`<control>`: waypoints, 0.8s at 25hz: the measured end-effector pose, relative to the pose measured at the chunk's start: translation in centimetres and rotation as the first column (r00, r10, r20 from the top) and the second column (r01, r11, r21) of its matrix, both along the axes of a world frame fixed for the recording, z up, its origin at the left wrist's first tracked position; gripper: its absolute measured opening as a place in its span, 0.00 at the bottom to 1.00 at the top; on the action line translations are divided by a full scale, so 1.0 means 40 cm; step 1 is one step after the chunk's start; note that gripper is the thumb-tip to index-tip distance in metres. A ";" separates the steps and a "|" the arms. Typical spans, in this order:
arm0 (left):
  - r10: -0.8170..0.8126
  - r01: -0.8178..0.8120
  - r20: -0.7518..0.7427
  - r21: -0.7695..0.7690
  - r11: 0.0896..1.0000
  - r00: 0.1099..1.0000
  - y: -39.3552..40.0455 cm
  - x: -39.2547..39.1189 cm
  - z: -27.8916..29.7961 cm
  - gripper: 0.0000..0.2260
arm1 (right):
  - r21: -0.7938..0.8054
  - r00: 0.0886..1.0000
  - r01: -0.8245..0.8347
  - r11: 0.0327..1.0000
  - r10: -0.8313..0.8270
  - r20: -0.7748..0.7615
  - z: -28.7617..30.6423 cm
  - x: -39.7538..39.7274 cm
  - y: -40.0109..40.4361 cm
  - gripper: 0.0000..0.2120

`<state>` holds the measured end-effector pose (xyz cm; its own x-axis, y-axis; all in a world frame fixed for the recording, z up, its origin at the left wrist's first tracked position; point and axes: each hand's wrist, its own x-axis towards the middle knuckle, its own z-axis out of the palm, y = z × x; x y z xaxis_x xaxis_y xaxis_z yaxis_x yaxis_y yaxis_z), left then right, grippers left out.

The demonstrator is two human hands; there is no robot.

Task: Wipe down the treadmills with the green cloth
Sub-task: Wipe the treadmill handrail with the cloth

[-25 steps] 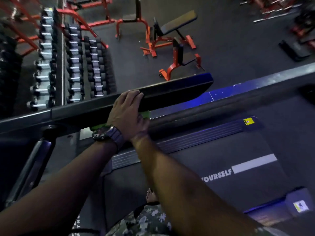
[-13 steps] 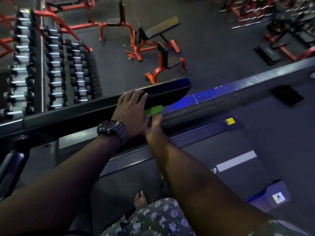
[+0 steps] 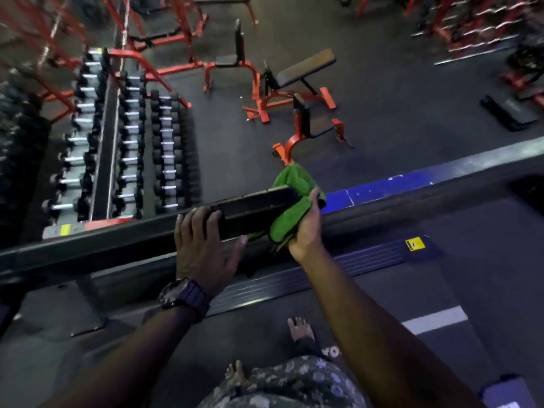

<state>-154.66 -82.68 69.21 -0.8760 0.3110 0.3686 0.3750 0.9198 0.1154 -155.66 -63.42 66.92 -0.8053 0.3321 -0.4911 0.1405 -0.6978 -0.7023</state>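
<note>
**Green cloth wrapped over the end of the treadmill console**

Fingers [image 3: 197,222] of the left hand [image 3: 203,254] are curled over the far edge of the treadmill's dark console bar [image 3: 253,212], thumb out toward the right along the near edge, so it's gripping the bar itself. There's a chunky dark watch [image 3: 184,294] on that wrist.

Far left, down on the gym floor, is a long dumbbell rack [image 3: 129,136] with rows of black dumbbells. Past the bar, middle of the shot, sit a couple of red-framed benches [image 3: 297,92] on the dark floor.

Moving right along the bar: the green cloth [image 3: 290,198] is draped over its right end, bunched up, part of it above the bar and part hanging below. The right hand [image 3: 306,228] holds the cloth from underneath, fingers hidden in the fabric and thumb pressed up along its right side, touching the bar's end through it.

Lower down you can see the treadmill belt [image 3: 382,295] with a white stripe, bare toes [image 3: 298,326] on it, and a floral-print garment at the bottom edge. A blue-lit strip [image 3: 379,188] runs off to the right behind the cloth.
</note>
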 end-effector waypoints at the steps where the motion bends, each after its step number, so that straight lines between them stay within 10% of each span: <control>1: 0.038 -0.039 0.008 0.012 0.999 0.999 0.018 0.008 -0.007 0.28 | 0.003 0.998 0.005 1.000 -0.005 -0.061 0.014 -0.010 0.035 0.29; 8: 0.208 -0.209 0.100 -0.006 0.978 0.973 0.193 0.020 0.010 0.30 | 0.070 0.914 -0.406 0.911 0.403 0.050 0.031 -0.030 0.096 0.32; 20: 0.401 -0.424 0.156 0.166 0.890 0.903 0.331 0.054 0.009 0.24 | 0.500 0.758 -0.593 0.631 0.646 0.085 0.104 -0.041 0.206 0.12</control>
